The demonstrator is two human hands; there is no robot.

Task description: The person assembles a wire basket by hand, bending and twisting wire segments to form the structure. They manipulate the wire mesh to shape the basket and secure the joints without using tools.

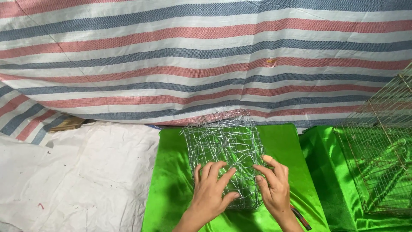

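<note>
A wire mesh cage (223, 154) on the green cloth (171, 172) is pressed by the left hand (212, 189) and right hand (272, 184), fingers spread flat, near pliers (300, 218).

There are no packages, no labels, no signs and no screens in this view
</note>
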